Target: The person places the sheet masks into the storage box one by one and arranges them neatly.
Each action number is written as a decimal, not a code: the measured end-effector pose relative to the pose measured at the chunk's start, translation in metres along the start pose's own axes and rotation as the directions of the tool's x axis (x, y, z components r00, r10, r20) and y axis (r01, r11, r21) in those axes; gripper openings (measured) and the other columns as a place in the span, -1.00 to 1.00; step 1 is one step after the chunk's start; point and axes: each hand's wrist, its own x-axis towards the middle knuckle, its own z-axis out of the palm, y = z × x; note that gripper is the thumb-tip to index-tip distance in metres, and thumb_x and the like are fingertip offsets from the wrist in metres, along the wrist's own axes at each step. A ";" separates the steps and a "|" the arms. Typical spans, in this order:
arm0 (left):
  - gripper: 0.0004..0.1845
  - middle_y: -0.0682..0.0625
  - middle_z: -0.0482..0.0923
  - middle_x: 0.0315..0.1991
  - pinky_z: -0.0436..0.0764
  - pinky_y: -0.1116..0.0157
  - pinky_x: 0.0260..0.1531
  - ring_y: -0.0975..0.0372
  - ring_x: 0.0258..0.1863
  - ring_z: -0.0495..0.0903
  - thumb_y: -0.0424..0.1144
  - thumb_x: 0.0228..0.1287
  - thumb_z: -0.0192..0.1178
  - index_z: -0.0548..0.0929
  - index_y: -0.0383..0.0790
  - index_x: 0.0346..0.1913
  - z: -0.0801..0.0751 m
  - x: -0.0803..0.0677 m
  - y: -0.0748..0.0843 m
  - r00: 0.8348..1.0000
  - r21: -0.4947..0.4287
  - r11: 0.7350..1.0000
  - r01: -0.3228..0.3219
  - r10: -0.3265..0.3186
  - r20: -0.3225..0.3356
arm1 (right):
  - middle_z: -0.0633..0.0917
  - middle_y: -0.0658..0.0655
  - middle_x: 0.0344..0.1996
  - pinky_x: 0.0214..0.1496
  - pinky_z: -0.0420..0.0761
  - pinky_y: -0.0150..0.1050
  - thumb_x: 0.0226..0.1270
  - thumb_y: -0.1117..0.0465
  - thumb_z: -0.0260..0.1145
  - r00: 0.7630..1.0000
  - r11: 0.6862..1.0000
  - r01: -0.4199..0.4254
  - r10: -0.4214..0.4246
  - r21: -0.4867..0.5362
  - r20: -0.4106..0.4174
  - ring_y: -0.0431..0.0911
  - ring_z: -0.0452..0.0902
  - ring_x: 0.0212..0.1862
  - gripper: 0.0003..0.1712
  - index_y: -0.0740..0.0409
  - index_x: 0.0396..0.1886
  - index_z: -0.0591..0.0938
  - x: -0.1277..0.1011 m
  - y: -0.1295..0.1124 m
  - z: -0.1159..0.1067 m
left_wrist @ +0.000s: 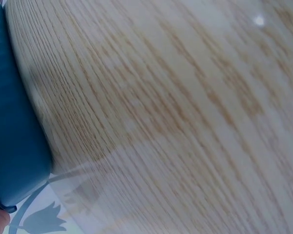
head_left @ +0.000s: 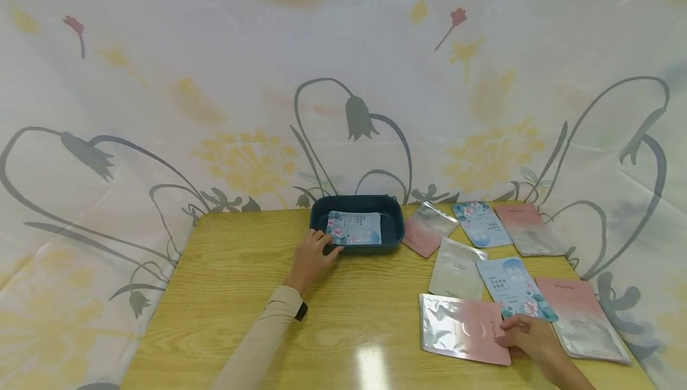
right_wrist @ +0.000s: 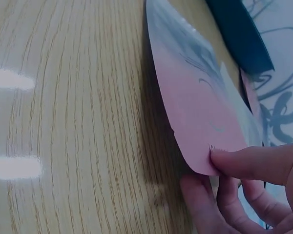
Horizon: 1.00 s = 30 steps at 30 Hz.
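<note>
Right hand (head_left: 528,337) pinches the corner of the pink sachet (head_left: 463,329) lifted off the table (head_left: 349,318), left hand (head_left: 311,259) seems to hold the blue sachet (head_left: 354,228) inside the tray (head_left: 396,241), w/ such thin grip the pink one could slip.

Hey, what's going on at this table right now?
A person sits at a wooden table with flat packets spread on its right side. The left hand rests on the near rim of a dark blue tray, which holds one blue packet. The right hand pinches the edge of a pink and silver packet nearest the person, lifting that edge off the table.
</note>
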 end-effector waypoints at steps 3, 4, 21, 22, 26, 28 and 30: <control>-0.74 0.06 0.40 -0.53 0.42 0.35 -0.59 0.23 -0.53 0.29 0.01 -0.02 0.26 0.55 -0.11 -0.50 0.000 0.001 0.000 1.000 -0.012 1.000 0.016 -0.016 0.010 | 0.60 0.11 -0.49 -0.41 0.55 -0.17 -0.22 0.36 0.41 1.000 1.000 0.015 -0.016 0.022 0.016 -0.06 0.54 -0.44 -0.59 0.35 -0.31 0.45 0.001 -0.001 0.003; -0.74 0.06 0.40 -0.53 0.42 0.35 -0.58 0.22 -0.53 0.29 0.01 -0.01 0.26 0.55 -0.11 -0.50 0.000 0.001 0.000 1.000 -0.013 1.000 0.018 -0.017 0.011 | 0.60 0.12 -0.48 -0.41 0.55 -0.16 -0.20 0.38 0.39 0.999 0.999 0.023 -0.024 0.034 0.023 -0.05 0.55 -0.44 -0.59 0.35 -0.29 0.44 0.001 -0.002 0.003; -0.73 0.06 0.40 -0.55 0.42 0.36 -0.60 0.23 -0.54 0.29 0.01 -0.05 0.29 0.55 -0.12 -0.51 0.000 0.000 0.000 1.000 -0.003 1.000 0.002 -0.002 -0.012 | 0.61 0.22 -0.21 -0.45 0.52 -0.28 -0.08 0.49 0.15 0.975 0.972 0.223 -0.222 -0.067 0.028 -0.17 0.48 -0.42 -0.66 0.38 -0.21 0.60 -0.002 -0.020 0.012; -0.73 0.06 0.39 -0.55 0.41 0.37 -0.61 0.23 -0.54 0.28 0.00 -0.05 0.29 0.54 -0.12 -0.51 -0.001 0.000 0.000 1.000 -0.003 1.000 0.002 -0.002 -0.011 | 0.61 0.22 -0.20 -0.44 0.53 -0.28 -0.07 0.49 0.15 0.973 0.972 0.230 -0.229 -0.055 0.026 -0.17 0.49 -0.41 -0.66 0.38 -0.20 0.60 -0.003 -0.022 0.012; -0.73 0.07 0.39 -0.55 0.42 0.37 -0.62 0.23 -0.54 0.29 0.01 -0.06 0.29 0.54 -0.11 -0.51 0.000 0.000 0.000 1.000 0.010 1.000 -0.005 0.006 -0.011 | 0.60 0.23 -0.17 -0.42 0.54 -0.26 -0.02 0.48 0.16 0.967 0.967 0.253 -0.253 0.009 0.037 -0.20 0.52 -0.39 -0.66 0.41 -0.15 0.57 -0.006 -0.028 0.011; -0.73 0.07 0.39 -0.55 0.42 0.37 -0.62 0.23 -0.54 0.30 0.01 -0.06 0.29 0.54 -0.11 -0.51 0.000 0.000 -0.001 1.000 0.010 1.000 -0.008 0.008 -0.011 | 0.60 0.22 -0.17 -0.41 0.55 -0.26 -0.01 0.48 0.17 0.965 0.965 0.258 -0.260 0.039 0.040 -0.20 0.53 -0.38 -0.65 0.43 -0.13 0.56 -0.006 -0.031 0.011; -0.73 0.07 0.40 -0.54 0.42 0.36 -0.62 0.23 -0.54 0.30 0.01 -0.05 0.28 0.54 -0.10 -0.51 0.000 0.000 0.000 1.000 0.007 1.000 -0.004 0.004 -0.010 | 0.61 0.19 -0.19 -0.39 0.55 -0.26 0.00 0.48 0.17 0.966 0.966 0.252 -0.255 0.062 0.044 -0.22 0.53 -0.37 -0.64 0.42 -0.12 0.55 -0.005 -0.034 0.011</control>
